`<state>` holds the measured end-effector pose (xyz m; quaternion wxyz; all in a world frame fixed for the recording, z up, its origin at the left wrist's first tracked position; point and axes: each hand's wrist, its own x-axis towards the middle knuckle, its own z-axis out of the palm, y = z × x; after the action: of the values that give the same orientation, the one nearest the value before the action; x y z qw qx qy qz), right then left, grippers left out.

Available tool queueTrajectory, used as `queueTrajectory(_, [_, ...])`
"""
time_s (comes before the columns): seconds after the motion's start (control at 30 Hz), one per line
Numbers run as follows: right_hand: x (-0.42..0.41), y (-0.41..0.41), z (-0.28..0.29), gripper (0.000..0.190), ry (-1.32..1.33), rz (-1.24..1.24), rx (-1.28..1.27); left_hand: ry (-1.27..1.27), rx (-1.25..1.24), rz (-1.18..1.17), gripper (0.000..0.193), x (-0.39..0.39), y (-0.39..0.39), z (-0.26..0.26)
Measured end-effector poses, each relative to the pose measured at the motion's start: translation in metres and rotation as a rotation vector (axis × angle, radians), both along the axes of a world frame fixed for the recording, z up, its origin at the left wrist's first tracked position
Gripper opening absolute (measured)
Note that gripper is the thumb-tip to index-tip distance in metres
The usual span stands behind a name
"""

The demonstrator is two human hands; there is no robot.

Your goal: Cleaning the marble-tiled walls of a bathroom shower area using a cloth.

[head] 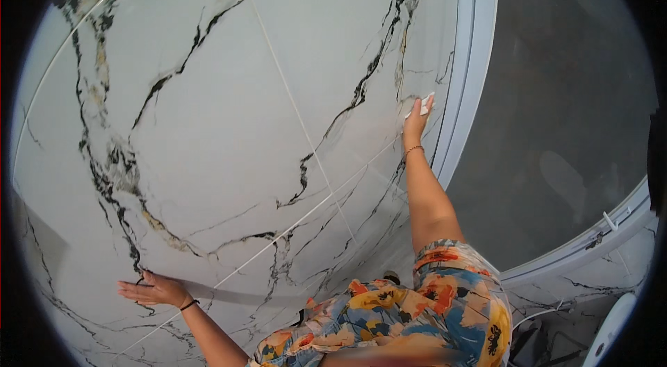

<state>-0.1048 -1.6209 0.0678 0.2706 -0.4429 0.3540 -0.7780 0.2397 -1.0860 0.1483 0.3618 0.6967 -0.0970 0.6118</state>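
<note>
Wall tiles (219,106) with a marble pattern, white with black and tan veins and pale grout lines, fill most of the view. My right hand (417,119) is raised at the tiles near the door or window frame, its fingers closed on a crumpled white cloth or tissue (425,104). A beaded bracelet circles that wrist. At the lower left, my left hand (156,291) is held out with its fingers stretched and nothing in it; whether it touches the tiles I cannot tell. A dark band is on the left wrist.
A white frame (477,54) around a dark grey pane (552,106) curves along the right, with a white handle (609,221) on its lower edge. At the bottom right are a white fixture (609,333), a pale hose (536,313) and dark objects, partly hidden.
</note>
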Motion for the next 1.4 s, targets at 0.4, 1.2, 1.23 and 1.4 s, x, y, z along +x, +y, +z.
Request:
queueTrajectory(0.4, [0.045, 0.119, 0.168, 0.065, 0.862, -0.1, -1.054, 0.011, -0.021, 0.021, 0.071, -0.005, 0.0, 0.001])
queueTrajectory(1.2, [0.024, 0.02, 0.283, 0.056, 0.451, -0.024, -0.966, -0.083, -0.149, -0.623, 0.066, -0.074, -0.082, -0.019])
queueTrajectory(1.23, [0.037, 0.051, 0.257, 0.056, 0.565, 0.016, -0.998, -0.04, -0.065, -0.68, 0.072, -0.103, -0.12, -0.021])
queueTrajectory(1.4, [0.067, 0.124, 0.138, 0.055, 0.93, 0.646, -1.367, -0.232, 0.302, -0.973, 0.086, -0.203, -0.249, -0.036])
